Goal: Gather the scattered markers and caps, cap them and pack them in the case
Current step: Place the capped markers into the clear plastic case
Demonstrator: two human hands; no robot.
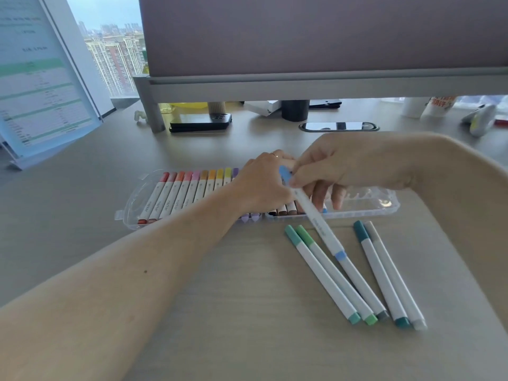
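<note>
Five loose markers [321, 273] lay on desk [220, 312], one half hidden under the held one. Right hand [343, 166] pinched one blue marker [321, 229] near its cap, slanted over case [371, 204]. Left hand [261, 185] rested on the packed row, grip not discernible. Ten caps showed in the case, others hidden. Step judged: packing. Next: seat blue in a free slot on the right.

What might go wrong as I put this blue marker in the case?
The blue marker pinched by the right hand hangs over the loose markers on the desk; its low end may knock them. The left hand covers part of the case, so it may seat crookedly.
</note>
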